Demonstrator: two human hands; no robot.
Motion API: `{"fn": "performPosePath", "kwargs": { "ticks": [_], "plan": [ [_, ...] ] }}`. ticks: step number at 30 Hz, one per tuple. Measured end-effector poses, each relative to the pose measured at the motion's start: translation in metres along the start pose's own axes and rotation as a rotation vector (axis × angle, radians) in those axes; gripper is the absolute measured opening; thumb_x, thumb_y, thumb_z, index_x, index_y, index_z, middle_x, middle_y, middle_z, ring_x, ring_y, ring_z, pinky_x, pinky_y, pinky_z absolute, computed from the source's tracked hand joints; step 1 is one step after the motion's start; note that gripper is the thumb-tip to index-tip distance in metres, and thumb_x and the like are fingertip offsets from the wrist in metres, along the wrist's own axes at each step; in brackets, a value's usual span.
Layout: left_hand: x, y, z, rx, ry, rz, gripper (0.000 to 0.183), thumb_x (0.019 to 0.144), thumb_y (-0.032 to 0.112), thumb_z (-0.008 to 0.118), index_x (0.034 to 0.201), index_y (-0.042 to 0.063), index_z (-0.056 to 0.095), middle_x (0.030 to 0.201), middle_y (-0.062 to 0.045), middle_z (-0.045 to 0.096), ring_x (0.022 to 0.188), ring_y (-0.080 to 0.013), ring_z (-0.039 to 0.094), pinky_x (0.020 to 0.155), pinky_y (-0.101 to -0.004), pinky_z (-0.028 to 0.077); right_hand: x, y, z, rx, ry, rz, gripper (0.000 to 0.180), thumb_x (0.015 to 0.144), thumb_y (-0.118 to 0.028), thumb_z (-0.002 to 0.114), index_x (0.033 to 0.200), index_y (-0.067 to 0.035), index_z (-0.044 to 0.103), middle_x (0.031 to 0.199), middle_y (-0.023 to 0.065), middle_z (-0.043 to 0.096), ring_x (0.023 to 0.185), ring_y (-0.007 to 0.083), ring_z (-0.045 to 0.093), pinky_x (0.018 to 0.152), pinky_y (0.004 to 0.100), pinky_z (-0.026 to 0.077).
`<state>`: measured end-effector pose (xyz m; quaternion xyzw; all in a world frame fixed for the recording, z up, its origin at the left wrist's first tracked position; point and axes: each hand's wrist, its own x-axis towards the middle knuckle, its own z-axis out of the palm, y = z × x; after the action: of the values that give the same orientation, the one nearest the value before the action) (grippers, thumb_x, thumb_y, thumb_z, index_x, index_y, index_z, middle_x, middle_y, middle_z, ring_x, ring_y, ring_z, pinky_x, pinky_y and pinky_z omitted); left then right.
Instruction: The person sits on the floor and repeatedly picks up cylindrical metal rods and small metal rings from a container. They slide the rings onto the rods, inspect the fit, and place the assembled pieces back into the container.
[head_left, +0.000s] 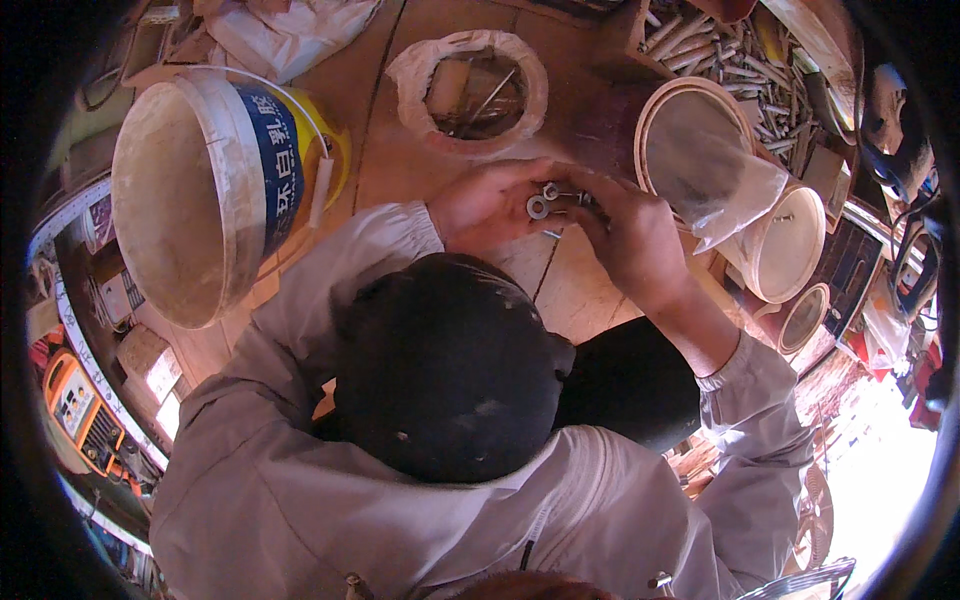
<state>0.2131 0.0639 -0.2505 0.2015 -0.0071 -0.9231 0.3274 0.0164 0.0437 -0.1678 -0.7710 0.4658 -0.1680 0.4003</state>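
Observation:
My left hand (491, 204) is palm up in front of my knees, fingers curled around small metal hardware. A flat washer (537, 207) and a nut or bolt head (550, 191) lie on its fingers. My right hand (637, 240) meets it from the right, its thumb and fingertips pinching a small bolt-like metal piece (584, 199). The piece's far end is hidden by the fingers. Just beyond the hands stands a sack with a rolled-down rim (531, 112); a thin rod (495, 91) and other unclear pieces lie inside.
A large white plastic bucket (172, 202) lies tipped at the left. To the right are a round tub (652, 97) with a clear plastic bag (720, 180), and a smaller tub (791, 259). Rod-shaped pieces (697, 49) fill a box behind. An orange-framed machine (82, 412) stands far left.

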Motion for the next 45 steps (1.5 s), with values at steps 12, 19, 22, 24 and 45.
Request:
{"fn": "performPosePath", "kwargs": {
  "ticks": [12, 19, 22, 24, 45],
  "plan": [
    [0.002, 0.006, -0.005, -0.081, 0.066, 0.103, 0.048, 0.109, 0.031, 0.039, 0.141, -0.004, 0.049, 0.138, -0.015, 0.058, 0.125, -0.0284, 0.056, 0.116, -0.0434, 0.041, 0.013, 0.004, 0.001, -0.120, 0.017, 0.027, 0.031, 0.085, -0.004, 0.069, 0.114, -0.011, 0.064, 0.095, 0.0166, 0.067, 0.082, 0.0392, 0.067, 0.067, 0.0478, 0.056],
    [0.002, 0.007, -0.007, -0.097, -0.020, 0.047, 0.059, 0.107, 0.049, 0.038, 0.136, -0.001, 0.053, 0.131, -0.011, 0.062, 0.118, -0.0240, 0.058, 0.109, -0.0424, 0.043, 0.023, -0.009, -0.009, -0.159, -0.042, -0.068, 0.038, 0.080, -0.013, 0.076, 0.117, -0.017, 0.068, 0.091, 0.0105, 0.065, 0.080, 0.0346, 0.067, 0.067, 0.0436, 0.057],
    [0.003, 0.005, -0.008, -0.108, 0.006, 0.001, 0.050, 0.107, 0.049, 0.041, 0.128, 0.007, 0.057, 0.124, -0.005, 0.063, 0.108, -0.0192, 0.059, 0.098, -0.0378, 0.048, 0.023, 0.001, 0.006, -0.308, -0.005, -0.227, 0.041, 0.075, -0.017, 0.078, 0.116, -0.020, 0.071, 0.094, 0.0077, 0.065, 0.085, 0.0303, 0.067, 0.067, 0.0412, 0.057],
    [0.002, 0.004, -0.007, -0.111, 0.057, -0.021, 0.048, 0.107, 0.050, 0.043, 0.125, 0.009, 0.058, 0.118, -0.003, 0.064, 0.104, -0.0179, 0.059, 0.095, -0.0381, 0.048, 0.024, 0.006, 0.007, -0.329, -0.029, -0.239, 0.042, 0.074, -0.017, 0.077, 0.116, -0.020, 0.071, 0.095, 0.0064, 0.065, 0.087, 0.0287, 0.067, 0.068, 0.0403, 0.058],
    [-0.011, -0.041, -0.102, 1.765, 0.369, 0.284, 0.027, 0.097, 0.029, 0.060, 0.092, 0.004, 0.067, 0.082, -0.013, 0.067, 0.082, -0.0358, 0.067, 0.073, -0.0468, 0.052, 0.007, -0.010, -0.030, 0.118, -0.066, 0.060, 0.021, 0.083, 0.002, 0.072, 0.102, -0.002, 0.067, 0.092, 0.0065, 0.069, 0.069, 0.0109, 0.063, 0.061, 0.0236, 0.050]
  ]
}}
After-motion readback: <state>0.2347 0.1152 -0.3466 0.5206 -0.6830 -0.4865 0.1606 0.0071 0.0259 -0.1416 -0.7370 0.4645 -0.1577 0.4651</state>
